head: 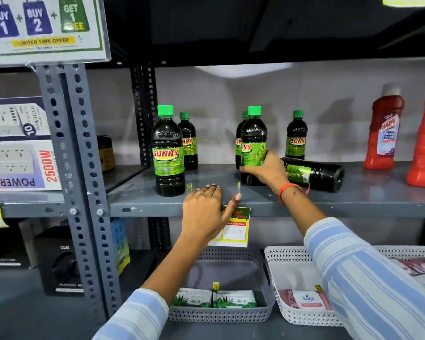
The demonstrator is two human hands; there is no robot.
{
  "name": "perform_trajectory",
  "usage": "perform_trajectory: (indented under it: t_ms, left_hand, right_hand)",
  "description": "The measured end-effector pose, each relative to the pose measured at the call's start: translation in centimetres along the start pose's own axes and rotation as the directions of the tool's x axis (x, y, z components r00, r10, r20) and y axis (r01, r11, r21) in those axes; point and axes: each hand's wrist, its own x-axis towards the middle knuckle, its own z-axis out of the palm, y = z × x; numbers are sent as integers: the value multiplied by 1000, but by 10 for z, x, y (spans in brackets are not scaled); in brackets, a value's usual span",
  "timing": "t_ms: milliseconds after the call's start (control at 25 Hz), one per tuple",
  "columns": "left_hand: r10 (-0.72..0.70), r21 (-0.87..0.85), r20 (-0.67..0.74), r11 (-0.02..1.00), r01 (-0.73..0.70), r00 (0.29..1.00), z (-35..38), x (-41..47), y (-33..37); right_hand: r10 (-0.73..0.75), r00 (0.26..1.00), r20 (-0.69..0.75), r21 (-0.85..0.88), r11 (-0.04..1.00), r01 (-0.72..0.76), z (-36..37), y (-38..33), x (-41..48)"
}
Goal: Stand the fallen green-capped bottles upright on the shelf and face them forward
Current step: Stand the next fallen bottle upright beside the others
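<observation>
Dark bottles with green caps and green "SUNNY" labels stand on the grey shelf. My right hand grips the lower part of an upright bottle in the middle, its label turned partly to the left. Directly behind that bottle stands another one, mostly hidden. A fallen bottle lies on its side just right of that hand, base pointing right. Further upright bottles stand at front left, back left and back right. My left hand rests on the shelf's front edge, fingers apart, holding nothing.
Red Harpic bottles stand at the shelf's right end. A price tag hangs below the shelf edge. Lower down sit a grey basket and a white basket with packets. A perforated steel upright and power-strip boxes are at left.
</observation>
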Motion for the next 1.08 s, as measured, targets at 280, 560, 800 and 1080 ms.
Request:
perform_trajectory:
  t_ms: [280,560,800,1080]
  left_hand:
    - [-5,-6,-21,1000,4,1000,1,1,1]
    - [-9,13,-47,1000,10,999,3,0,1]
    - [-4,2,-45,1000,4,999,6,0,1]
    - [-15,-6,-75,1000,15,997,14,-1,-1]
  right_hand:
    - [-2,999,46,138,990,-4,-3,5,-2]
    - [6,987,162,319,946,-58,-6,6,-3]
    - [-94,960,265,373,928,-13,-29,-2,-33]
    - [-127,928,350,446,894,-46,-39,-3,-52]
